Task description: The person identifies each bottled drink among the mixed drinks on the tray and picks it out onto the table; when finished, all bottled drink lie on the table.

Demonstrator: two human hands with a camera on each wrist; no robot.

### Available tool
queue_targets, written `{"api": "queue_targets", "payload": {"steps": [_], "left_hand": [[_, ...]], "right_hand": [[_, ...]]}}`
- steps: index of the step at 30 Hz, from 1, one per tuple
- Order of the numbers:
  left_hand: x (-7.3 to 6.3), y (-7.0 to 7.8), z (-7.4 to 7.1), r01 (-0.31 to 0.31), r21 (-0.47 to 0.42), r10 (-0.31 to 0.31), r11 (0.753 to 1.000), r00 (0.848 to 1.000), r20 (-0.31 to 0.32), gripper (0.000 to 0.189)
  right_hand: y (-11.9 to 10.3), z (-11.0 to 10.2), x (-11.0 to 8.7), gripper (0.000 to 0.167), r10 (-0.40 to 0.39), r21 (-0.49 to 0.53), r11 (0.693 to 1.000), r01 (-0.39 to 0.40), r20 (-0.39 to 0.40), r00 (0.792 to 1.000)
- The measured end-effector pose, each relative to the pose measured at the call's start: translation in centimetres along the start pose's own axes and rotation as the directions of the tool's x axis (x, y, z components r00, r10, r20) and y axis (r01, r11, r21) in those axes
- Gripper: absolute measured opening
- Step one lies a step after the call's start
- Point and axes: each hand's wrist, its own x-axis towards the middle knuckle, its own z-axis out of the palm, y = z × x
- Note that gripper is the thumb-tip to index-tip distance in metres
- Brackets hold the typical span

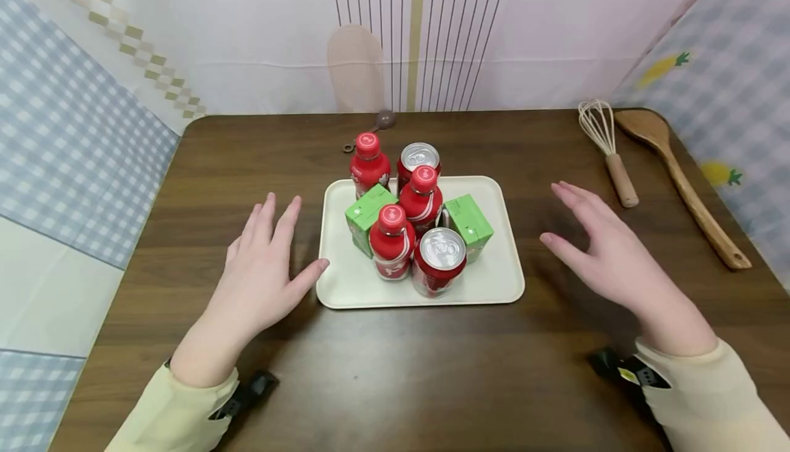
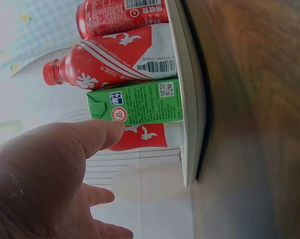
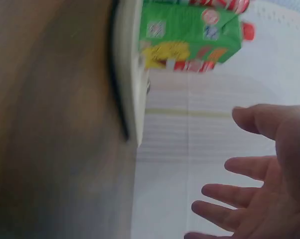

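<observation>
A shallow, cream-coloured rectangular tray with rounded corners [image 1: 490,284] is set in from the back edge of a dark wood-grain counter [image 1: 370,383], about midway between its left and right edges. Three red bottles with red screw caps [image 1: 392,245], two red drink cans with silver tops [image 1: 439,260] and two bright green box cartons [image 1: 470,229] can be made out, grouped upright on it, with bare tray left at the front corners and along the right edge.

The tray is flanked by two bare hands, palms turned inward. By the left hand [image 1: 259,291], nothing is held; its fingers are spread wide, and whether the thumb touches the tray's left edge cannot be told. The right hand [image 1: 607,256] is held apart from the right edge, thumb and fingers wide, also with nothing gripped.

The tray is judged stiff, light in itself but weighed down by its load, with a smooth surface on which bottles could slide or topple. It would best be held level, beneath both short edges.
</observation>
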Motion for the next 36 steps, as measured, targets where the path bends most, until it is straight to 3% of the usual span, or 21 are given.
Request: {"api": "queue_targets", "payload": {"steps": [4, 7, 12, 17, 26, 29, 33, 36], "left_hand": [[0.0, -0.1, 0.2, -0.003, -0.005, 0.003, 1.0, 1.0, -0.012, 0.093], [-0.1, -0.2, 0.3, -0.005, -0.015, 0.005, 1.0, 1.0, -0.028, 0.093], [0.6, -0.2, 0.3, -0.007, -0.042, 0.005, 0.999, 0.999, -0.035, 0.1], [2.4, -0.4, 0.5, 0.059, -0.117, -0.054, 0.991, 0.997, 0.046, 0.105], [6.3, 0.4, 1.0, 0.156, -0.218, -0.115, 0.963, 0.975, 0.188, 0.094], [7.0, 0.0, 1.4, 0.225, -0.302, -0.137, 0.926, 0.949, 0.285, 0.087], [7.3, -0.8, 2.0, 0.328, -0.431, -0.155, 0.841, 0.908, 0.39, 0.082], [7.2, -1.1, 2.3, 0.35, -0.46, -0.159, 0.816, 0.901, 0.404, 0.078]], "right_hand": [[-1.8, -0.4, 1.2, 0.066, -0.096, 0.038, 0.994, 0.098, -0.05, 0.994], [-3.0, -0.4, 2.3, 0.06, -0.157, 0.126, 0.978, 0.165, -0.072, 0.985], [-5.2, -0.5, 4.0, 0.051, -0.17, 0.253, 0.95, 0.182, -0.071, 0.983], [-7.3, -0.2, 5.9, 0.041, -0.141, 0.281, 0.949, 0.14, -0.016, 0.99], [-8.8, 0.8, 8.5, 0.04, -0.155, 0.29, 0.948, 0.132, 0.058, 0.986], [-9.3, 1.5, 9.2, 0.039, -0.162, 0.298, 0.946, 0.126, 0.1, 0.982], [-10.3, 2.3, 10.1, 0.039, -0.154, 0.308, 0.945, 0.107, 0.134, 0.979], [-11.1, 2.8, 10.5, 0.04, -0.151, 0.305, 0.947, 0.102, 0.143, 0.978]]}}
